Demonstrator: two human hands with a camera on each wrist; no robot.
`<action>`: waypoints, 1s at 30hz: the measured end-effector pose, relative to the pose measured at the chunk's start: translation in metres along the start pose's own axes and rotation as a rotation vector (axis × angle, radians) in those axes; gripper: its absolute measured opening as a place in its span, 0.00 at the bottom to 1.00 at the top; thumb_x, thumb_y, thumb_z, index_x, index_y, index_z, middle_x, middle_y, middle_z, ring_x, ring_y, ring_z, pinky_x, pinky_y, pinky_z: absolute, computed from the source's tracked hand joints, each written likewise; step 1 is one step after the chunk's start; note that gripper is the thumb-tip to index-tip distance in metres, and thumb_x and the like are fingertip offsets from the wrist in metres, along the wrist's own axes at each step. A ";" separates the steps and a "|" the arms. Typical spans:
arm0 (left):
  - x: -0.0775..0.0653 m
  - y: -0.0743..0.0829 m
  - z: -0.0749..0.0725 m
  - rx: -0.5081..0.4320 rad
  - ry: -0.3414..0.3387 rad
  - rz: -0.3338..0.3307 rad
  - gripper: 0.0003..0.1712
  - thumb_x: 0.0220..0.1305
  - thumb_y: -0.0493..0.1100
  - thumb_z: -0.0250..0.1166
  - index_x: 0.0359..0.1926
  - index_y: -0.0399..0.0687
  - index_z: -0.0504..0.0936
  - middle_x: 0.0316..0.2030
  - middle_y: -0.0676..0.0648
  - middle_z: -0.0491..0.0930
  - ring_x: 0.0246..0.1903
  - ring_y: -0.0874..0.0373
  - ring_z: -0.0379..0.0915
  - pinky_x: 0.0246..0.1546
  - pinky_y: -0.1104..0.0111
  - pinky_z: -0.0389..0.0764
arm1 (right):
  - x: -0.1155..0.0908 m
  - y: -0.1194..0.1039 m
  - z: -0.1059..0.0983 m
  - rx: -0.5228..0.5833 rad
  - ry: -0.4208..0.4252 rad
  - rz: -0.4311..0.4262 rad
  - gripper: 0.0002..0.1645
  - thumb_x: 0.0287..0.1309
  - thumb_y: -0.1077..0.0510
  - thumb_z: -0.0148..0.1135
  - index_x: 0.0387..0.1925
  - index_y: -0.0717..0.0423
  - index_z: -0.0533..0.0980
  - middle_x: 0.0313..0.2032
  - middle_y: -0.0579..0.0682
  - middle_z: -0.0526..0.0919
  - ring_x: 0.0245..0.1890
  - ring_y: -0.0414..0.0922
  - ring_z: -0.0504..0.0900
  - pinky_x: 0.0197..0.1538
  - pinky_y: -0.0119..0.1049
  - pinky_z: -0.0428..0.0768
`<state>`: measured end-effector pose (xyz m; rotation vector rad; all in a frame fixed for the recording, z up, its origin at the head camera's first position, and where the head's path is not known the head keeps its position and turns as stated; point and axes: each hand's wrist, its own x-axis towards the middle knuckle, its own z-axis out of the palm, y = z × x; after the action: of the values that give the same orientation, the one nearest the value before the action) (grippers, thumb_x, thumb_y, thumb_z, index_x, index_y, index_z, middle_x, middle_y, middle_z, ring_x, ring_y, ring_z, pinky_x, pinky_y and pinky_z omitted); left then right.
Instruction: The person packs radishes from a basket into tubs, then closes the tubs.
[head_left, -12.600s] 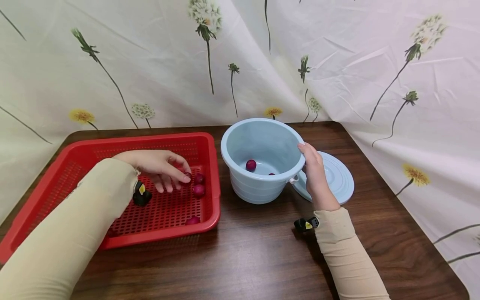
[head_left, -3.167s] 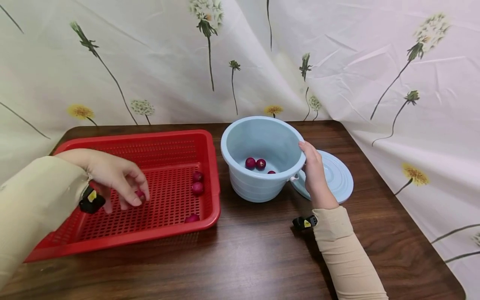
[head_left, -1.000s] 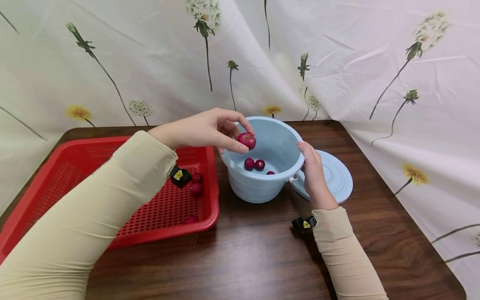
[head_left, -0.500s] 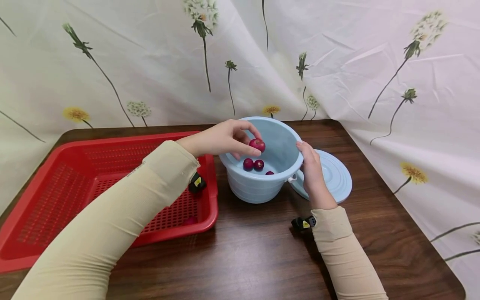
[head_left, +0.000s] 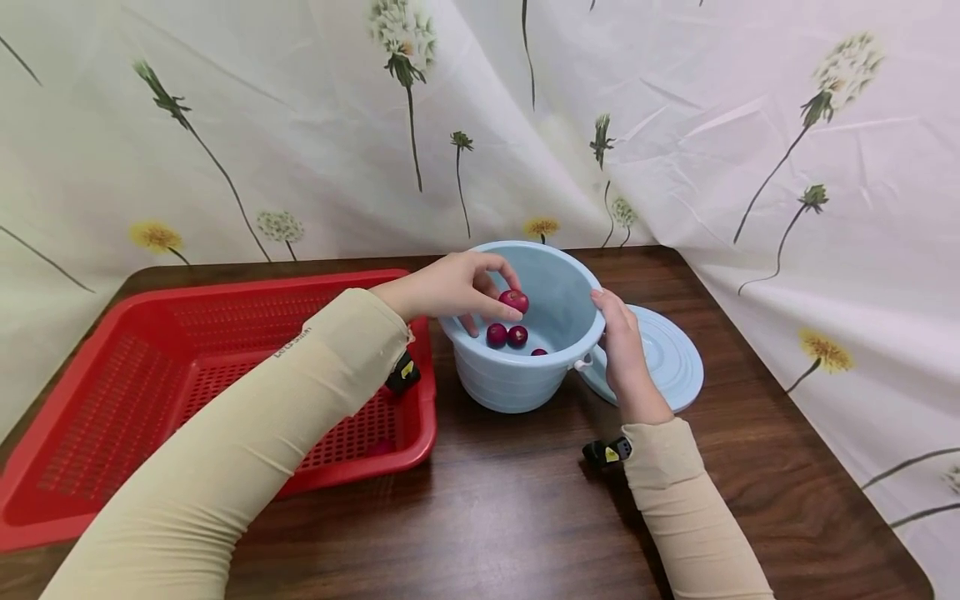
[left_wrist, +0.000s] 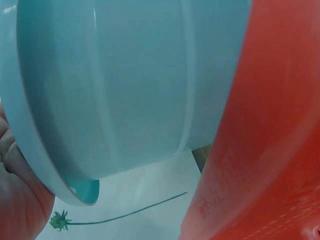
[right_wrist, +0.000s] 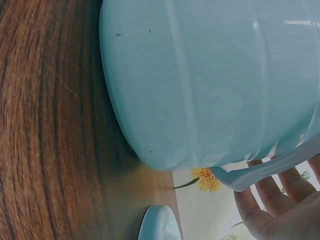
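Observation:
My left hand [head_left: 472,287] pinches a round dark-red fruit [head_left: 514,301] between thumb and fingers, inside the mouth of a light-blue bucket [head_left: 510,387]. Beneath it, 3 similar fruits [head_left: 497,335] show on the bucket's floor, one mostly hidden by the front rim. My right hand [head_left: 626,358] grips the bucket's right rim; in the right wrist view its fingers [right_wrist: 272,192] reach behind that rim. In the left wrist view, part of the left hand shows past the rim, and the held fruit is out of sight.
A red perforated basket [head_left: 150,312] stands left of the bucket, under my left forearm. One dark-red fruit [head_left: 381,447] shows in its front right corner. Behind the right hand, a blue lid [head_left: 671,358] lies on the dark wooden table [head_left: 510,517]. A flower-printed cloth hangs behind.
Earlier, my left hand took a fruit from the basket, then carried it right over the bucket and slightly lower inside. The bucket gained one visible fruit since the oldest frame. My right hand stayed.

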<state>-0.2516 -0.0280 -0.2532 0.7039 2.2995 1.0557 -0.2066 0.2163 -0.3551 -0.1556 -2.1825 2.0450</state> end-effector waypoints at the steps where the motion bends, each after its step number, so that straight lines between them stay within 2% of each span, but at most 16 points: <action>1: 0.000 0.000 0.000 0.006 -0.001 -0.003 0.24 0.60 0.49 0.72 0.54 0.54 0.76 0.44 0.43 0.82 0.32 0.47 0.84 0.37 0.62 0.86 | 0.000 0.000 0.000 0.000 0.000 0.000 0.33 0.71 0.43 0.43 0.68 0.57 0.66 0.65 0.57 0.71 0.58 0.45 0.71 0.70 0.50 0.66; 17: -0.002 0.000 -0.001 0.028 0.001 -0.014 0.23 0.60 0.51 0.72 0.54 0.55 0.76 0.43 0.44 0.82 0.29 0.49 0.83 0.37 0.63 0.86 | -0.001 0.002 0.002 0.013 0.007 -0.008 0.33 0.69 0.45 0.44 0.68 0.59 0.67 0.64 0.57 0.71 0.57 0.44 0.72 0.67 0.48 0.69; 24: -0.001 0.002 0.001 0.036 0.045 -0.056 0.23 0.60 0.54 0.72 0.52 0.55 0.76 0.42 0.42 0.84 0.29 0.49 0.84 0.35 0.63 0.86 | -0.001 0.001 0.002 -0.004 0.007 -0.010 0.32 0.70 0.44 0.43 0.68 0.57 0.67 0.64 0.58 0.71 0.58 0.45 0.72 0.69 0.50 0.68; 30: 0.000 0.002 0.001 0.044 0.062 -0.076 0.23 0.60 0.54 0.71 0.52 0.54 0.76 0.41 0.41 0.85 0.32 0.48 0.85 0.33 0.64 0.85 | -0.001 0.001 0.001 -0.006 0.002 -0.011 0.32 0.71 0.43 0.43 0.68 0.56 0.67 0.65 0.57 0.71 0.59 0.45 0.71 0.69 0.50 0.67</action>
<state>-0.2507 -0.0258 -0.2522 0.6041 2.3891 1.0079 -0.2060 0.2151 -0.3558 -0.1462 -2.1841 2.0314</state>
